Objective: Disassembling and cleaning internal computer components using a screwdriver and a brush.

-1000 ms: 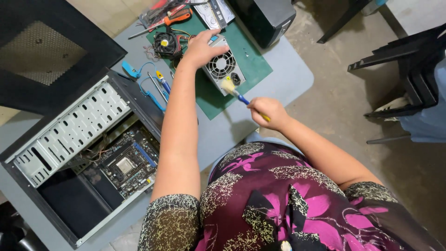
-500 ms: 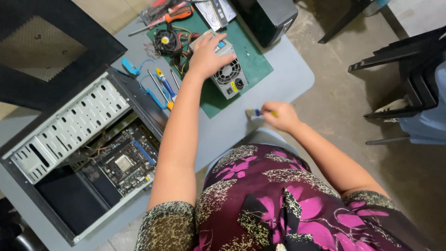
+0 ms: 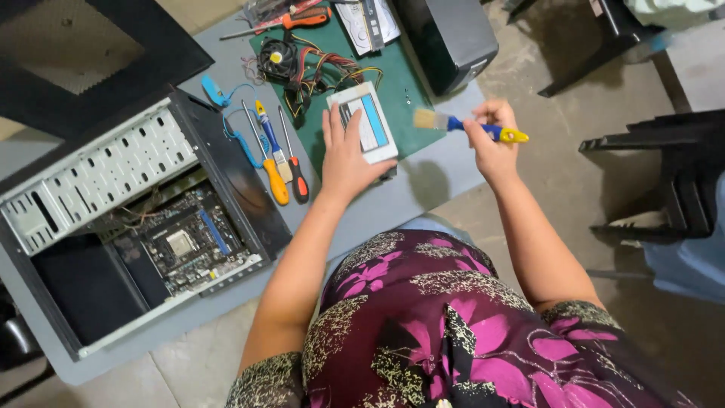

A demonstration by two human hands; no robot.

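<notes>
Head view looks straight down on a grey table (image 3: 423,185) with a green work mat (image 3: 411,106) at its far side. On the mat's near edge lies a silver box-shaped computer part with a blue and white label (image 3: 365,121), and the left hand (image 3: 346,155) rests on it, palm down, fingers spread and laid flat over its left half. To the right, the right hand (image 3: 491,143) hovers beyond the table's right edge, above the concrete floor, its fingers closed in a pinch around a small paintbrush (image 3: 464,127) (blue ferrule, yellow handle); the pale bristles point left toward the box and stand just beside it without touching.

Left of the left hand, three screwdrivers (image 3: 281,162) lie side by side, partly on the mat, with a blue strap (image 3: 238,136) curled next to them. Farther left sits an open computer case (image 3: 136,219) with its motherboard (image 3: 185,245) exposed. At the far side of the mat are a black cooling fan (image 3: 277,59) and a tangle of coloured wires (image 3: 328,68). A black tower (image 3: 449,38) stands at the far right corner of the table.
</notes>
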